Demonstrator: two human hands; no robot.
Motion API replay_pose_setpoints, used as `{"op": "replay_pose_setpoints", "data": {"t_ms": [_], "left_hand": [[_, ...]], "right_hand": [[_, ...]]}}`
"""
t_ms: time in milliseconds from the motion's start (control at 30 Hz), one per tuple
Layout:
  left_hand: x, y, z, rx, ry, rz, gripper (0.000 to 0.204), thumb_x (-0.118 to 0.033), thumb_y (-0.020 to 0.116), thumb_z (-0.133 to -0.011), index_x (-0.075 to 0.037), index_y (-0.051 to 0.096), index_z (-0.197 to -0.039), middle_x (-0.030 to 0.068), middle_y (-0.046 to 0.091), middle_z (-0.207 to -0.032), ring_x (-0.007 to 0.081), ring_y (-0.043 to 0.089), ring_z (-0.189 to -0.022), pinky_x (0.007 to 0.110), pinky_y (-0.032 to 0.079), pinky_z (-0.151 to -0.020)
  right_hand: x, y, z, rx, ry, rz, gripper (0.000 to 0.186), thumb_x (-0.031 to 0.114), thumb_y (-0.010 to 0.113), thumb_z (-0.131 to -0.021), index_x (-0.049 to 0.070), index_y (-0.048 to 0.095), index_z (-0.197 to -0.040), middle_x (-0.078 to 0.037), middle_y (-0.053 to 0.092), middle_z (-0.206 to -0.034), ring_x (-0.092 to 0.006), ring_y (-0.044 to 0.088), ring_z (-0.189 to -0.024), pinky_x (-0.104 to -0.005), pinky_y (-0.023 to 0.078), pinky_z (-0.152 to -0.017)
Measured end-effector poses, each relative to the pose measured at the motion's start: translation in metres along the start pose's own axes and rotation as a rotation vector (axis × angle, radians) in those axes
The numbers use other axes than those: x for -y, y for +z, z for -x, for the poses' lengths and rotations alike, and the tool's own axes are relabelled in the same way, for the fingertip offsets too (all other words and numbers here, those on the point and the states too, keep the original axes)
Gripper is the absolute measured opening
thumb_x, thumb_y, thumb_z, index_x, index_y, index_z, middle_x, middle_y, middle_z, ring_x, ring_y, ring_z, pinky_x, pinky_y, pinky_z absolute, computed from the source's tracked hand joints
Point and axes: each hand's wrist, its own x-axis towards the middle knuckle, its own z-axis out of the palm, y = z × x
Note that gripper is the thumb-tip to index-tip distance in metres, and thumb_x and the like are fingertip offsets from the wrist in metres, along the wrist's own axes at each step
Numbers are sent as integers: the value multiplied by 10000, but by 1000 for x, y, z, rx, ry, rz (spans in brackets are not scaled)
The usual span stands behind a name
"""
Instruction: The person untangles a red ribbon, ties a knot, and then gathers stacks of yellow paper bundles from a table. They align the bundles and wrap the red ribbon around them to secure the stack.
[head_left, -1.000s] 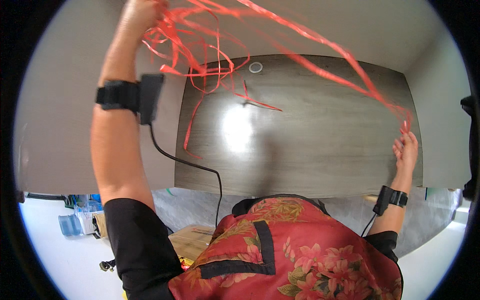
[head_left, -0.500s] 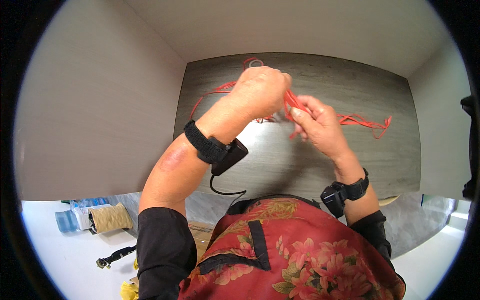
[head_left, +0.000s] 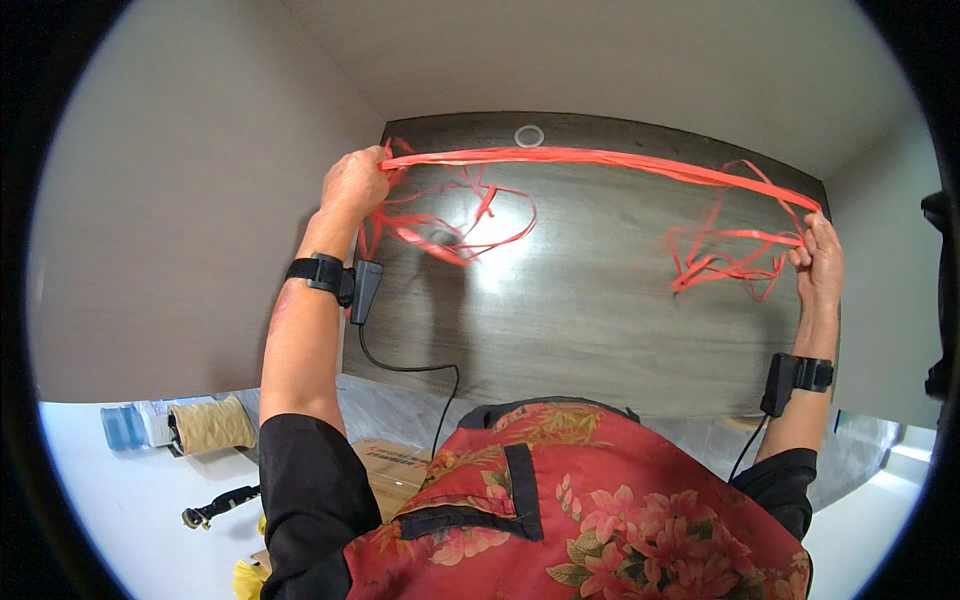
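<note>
A bundle of thin red plastic twine (head_left: 590,158) is stretched almost straight across the grey wood-grain desk (head_left: 590,330). My left hand (head_left: 355,185) grips one end at the left edge of the desk, with loose loops dangling below and right of it. At the desk's right edge, my right hand (head_left: 818,255) pinches the other end, and a second tangle (head_left: 720,270) hangs to the left of those fingers. Each of my forearms wears a black strapped device with a cable.
Pale panels (head_left: 170,200) enclose the desk on three sides. A round grommet (head_left: 529,136) is near its back edge. At the lower left are a beige roll (head_left: 210,425), a blue plastic jug (head_left: 122,428), a cardboard box (head_left: 390,470) and a yellow item (head_left: 250,580).
Half a second ago my hands were together at the middle; they have moved far apart, drawing the twine straight. Compared with a second ago, my left hand is lower.
</note>
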Motion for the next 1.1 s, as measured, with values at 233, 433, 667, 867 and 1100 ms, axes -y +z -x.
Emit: {"op": "replay_pose_setpoints", "data": {"t_ms": [233, 433, 667, 867, 1100], "left_hand": [[54, 14, -7, -9, -121, 24, 263, -123, 531, -861, -104, 670, -1084, 215, 683, -1025, 415, 642, -978, 500, 517, -829], [114, 25, 3, -70, -232, 76, 283, -122, 525, -840, -90, 664, -1084, 213, 683, -1026, 431, 638, -965, 494, 517, -816], [141, 33, -9, -36, -407, 352, 310, -108, 584, -811, -100, 673, -1108, 179, 709, -908, 314, 686, -836, 415, 529, -717], [116, 3, -7, 123, -429, 481, 471, -154, 694, -783, -110, 612, -1245, 116, 707, -868, 181, 676, -742, 349, 511, -634], [63, -11, 18, 281, 13, 237, 736, -149, 762, -731, -143, 475, -1409, 183, 592, -1261, 331, 599, -1091, 423, 486, -955]], "right_hand": [[-7, -67, -63, -163, 9, -104, 183, 255, 562, -1009, 73, 576, -992, 68, 335, -594, -66, 282, -472, -254, 336, -483], [-27, -144, -91, -394, 6, -155, 164, 237, 522, -1023, 82, 558, -982, 59, 328, -604, -82, 279, -484, -262, 325, -497], [-50, -193, -90, -661, 53, -120, 117, 197, 491, -1018, 106, 530, -957, 41, 370, -593, -106, 327, -482, -277, 366, -487], [-66, -192, -76, -578, 81, -68, 108, 210, 498, -1011, 110, 539, -1009, 33, 411, -622, -108, 390, -497, -292, 434, -502], [-54, -137, -63, -507, 121, 21, 152, 222, 540, -993, 73, 550, -1019, -1, 448, -636, -121, 422, -494, -300, 452, -480]]}}
